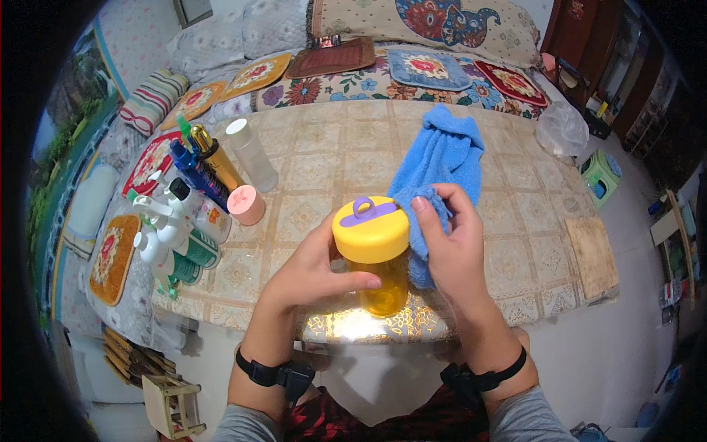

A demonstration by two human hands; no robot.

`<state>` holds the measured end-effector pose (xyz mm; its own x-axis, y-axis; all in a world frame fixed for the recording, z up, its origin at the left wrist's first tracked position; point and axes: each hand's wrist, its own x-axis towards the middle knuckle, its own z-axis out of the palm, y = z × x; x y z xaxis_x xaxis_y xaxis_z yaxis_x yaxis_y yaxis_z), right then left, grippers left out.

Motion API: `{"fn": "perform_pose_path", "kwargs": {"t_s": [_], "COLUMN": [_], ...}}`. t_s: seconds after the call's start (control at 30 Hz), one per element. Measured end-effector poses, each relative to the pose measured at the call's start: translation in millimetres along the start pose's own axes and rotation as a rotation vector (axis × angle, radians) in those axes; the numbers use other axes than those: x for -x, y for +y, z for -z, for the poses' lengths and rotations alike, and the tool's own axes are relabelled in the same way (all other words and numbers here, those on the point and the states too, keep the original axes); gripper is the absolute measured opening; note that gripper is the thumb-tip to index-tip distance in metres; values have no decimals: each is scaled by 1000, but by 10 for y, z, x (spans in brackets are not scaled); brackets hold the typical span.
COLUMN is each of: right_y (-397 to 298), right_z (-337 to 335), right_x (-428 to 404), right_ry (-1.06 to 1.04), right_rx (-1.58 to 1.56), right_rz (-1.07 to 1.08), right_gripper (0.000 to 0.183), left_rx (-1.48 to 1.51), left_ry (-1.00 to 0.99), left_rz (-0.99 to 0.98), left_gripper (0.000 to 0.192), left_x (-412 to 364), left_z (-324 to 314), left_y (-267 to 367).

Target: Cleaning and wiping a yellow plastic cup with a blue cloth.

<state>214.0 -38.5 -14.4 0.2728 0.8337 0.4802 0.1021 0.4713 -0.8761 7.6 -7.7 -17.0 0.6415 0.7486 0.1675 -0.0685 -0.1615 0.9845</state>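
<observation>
My left hand (317,268) holds a yellow plastic bottle (371,235) with a yellow lid and a purple carry loop, its thumb across the front of the translucent body. The bottle is upright near the table's front edge. On its right side, my right hand (455,237) pinches a bunched end of a blue cloth (447,152) between thumb and fingers, close against the lid. The rest of the cloth stretches back over the patterned tablecloth (315,143). Both wrists wear black straps with small devices.
Pump bottles (179,243), spray bottles (199,171), a clear bottle with white cap (254,157) and a pink jar (246,205) stand at left. A wooden board (592,257) lies at the right edge, a plastic bag (562,130) at the back right corner. A cushioned sofa (331,88) is behind.
</observation>
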Motion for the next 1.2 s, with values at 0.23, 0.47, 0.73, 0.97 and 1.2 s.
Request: {"fn": "perform_pose_path", "kwargs": {"t_s": [0.23, 0.47, 0.73, 0.97, 1.2], "right_y": [-121, -297, -188, -146, -214], "right_z": [-42, -115, -20, -26, -76], "right_x": [110, 222, 79, 11, 176], "right_ry": [60, -35, -22, 97, 46], "right_rx": [92, 447, 407, -449, 363], "right_rz": [94, 608, 598, -400, 515], "right_gripper": [18, 36, 28, 18, 29], "left_rx": [-53, -97, -215, -176, -301], "left_ry": [8, 36, 68, 35, 58], "left_rz": [-20, -46, -84, -62, -126], "left_gripper": [98, 94, 95, 96, 93], "left_x": [-4, -10, -5, -30, -53], "left_z": [-67, -72, -106, -144, -167], "left_y": [2, 34, 47, 80, 57]}}
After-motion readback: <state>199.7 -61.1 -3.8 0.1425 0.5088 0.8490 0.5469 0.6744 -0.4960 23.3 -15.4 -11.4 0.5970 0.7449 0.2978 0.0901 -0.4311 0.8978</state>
